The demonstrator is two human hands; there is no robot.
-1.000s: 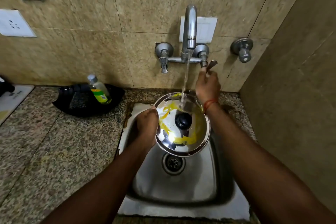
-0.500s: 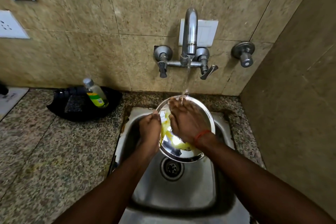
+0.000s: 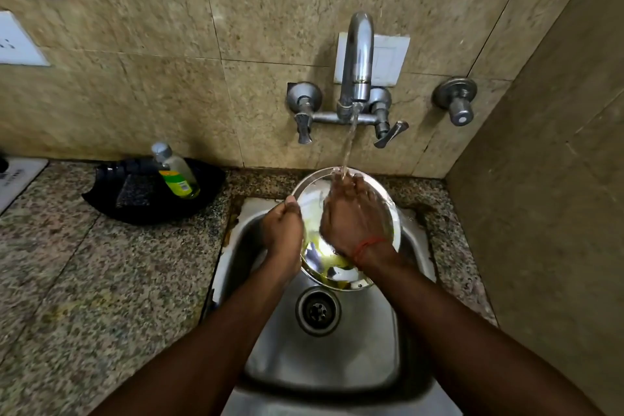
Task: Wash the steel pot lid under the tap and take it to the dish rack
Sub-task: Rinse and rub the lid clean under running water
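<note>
The round steel pot lid (image 3: 332,272) is held tilted over the steel sink (image 3: 320,355), under the running tap (image 3: 358,57). Yellow residue shows on its lower part. My left hand (image 3: 283,230) grips the lid's left rim. My right hand (image 3: 354,216) lies flat on the lid's face with fingers spread, and the water stream lands on its fingertips. The lid's black knob is hidden under that hand. No dish rack is in view.
A black tray (image 3: 141,209) holding a dish soap bottle (image 3: 175,172) and a scrub pad sits on the granite counter (image 3: 84,280) left of the sink. A tiled side wall (image 3: 547,213) closes in on the right. A drain (image 3: 317,311) lies below the lid.
My right hand left the tap's right handle and came down onto the lid's face. Much of the yellow residue has washed off the upper part. The left hand keeps its hold.
</note>
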